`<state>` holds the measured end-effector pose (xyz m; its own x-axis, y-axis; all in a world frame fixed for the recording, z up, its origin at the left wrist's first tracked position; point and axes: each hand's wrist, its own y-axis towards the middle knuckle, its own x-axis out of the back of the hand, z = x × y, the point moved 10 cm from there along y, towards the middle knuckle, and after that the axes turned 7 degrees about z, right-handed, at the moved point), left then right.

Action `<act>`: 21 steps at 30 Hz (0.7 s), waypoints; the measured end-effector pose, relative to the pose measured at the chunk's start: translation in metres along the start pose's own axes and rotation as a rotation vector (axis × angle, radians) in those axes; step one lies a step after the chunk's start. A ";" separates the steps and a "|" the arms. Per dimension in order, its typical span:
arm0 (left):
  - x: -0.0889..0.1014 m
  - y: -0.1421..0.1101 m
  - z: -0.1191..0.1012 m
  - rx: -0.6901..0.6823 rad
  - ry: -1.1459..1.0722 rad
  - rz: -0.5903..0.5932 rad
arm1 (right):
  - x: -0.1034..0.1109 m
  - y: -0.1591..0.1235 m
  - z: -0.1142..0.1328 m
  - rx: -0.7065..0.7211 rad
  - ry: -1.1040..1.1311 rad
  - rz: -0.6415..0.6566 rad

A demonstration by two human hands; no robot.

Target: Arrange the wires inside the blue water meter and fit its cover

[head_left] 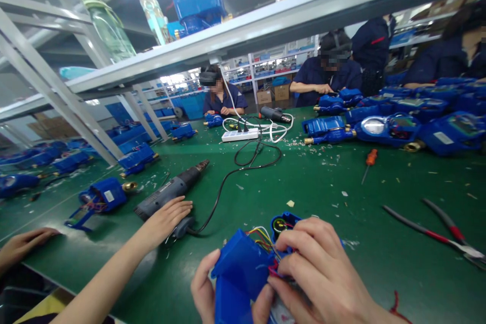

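My left hand (203,288) and my right hand (315,268) grip a blue plastic meter housing (239,268) low in the view, with the left cupping its side and the right fingers curled over its edge. Coloured wires (261,239) run out of the housing to a small blue round meter part with a dark dial (281,225), which lies on the green mat (334,197) just beyond my fingers. My right hand hides part of the housing's lower end. A red-handled pair of pliers (444,230) lies to my right.
A co-worker's hand (163,223) rests beside a black heat gun (170,192). A white power strip (240,134) and cables sit mid-bench. An orange-handled screwdriver (370,159) lies right. Blue brass-ended meters (387,129) line the bench. A metal shelf (228,50) spans overhead; co-workers sit opposite.
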<state>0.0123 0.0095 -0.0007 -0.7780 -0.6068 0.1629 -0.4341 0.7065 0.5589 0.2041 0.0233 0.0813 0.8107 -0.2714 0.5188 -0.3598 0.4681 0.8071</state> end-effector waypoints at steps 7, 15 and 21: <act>-0.004 0.003 0.004 -0.001 0.028 0.065 | 0.000 -0.002 -0.004 -0.043 0.025 -0.018; -0.014 0.017 -0.011 -0.089 -0.039 0.164 | 0.004 0.004 -0.003 -0.032 0.006 -0.029; -0.010 0.091 -0.014 -0.037 -0.110 0.261 | 0.003 0.004 0.000 -0.015 0.000 -0.011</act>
<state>-0.0132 0.0746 0.0595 -0.9069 -0.3612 0.2168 -0.1971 0.8187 0.5393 0.2049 0.0243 0.0859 0.8145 -0.2765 0.5101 -0.3439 0.4780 0.8083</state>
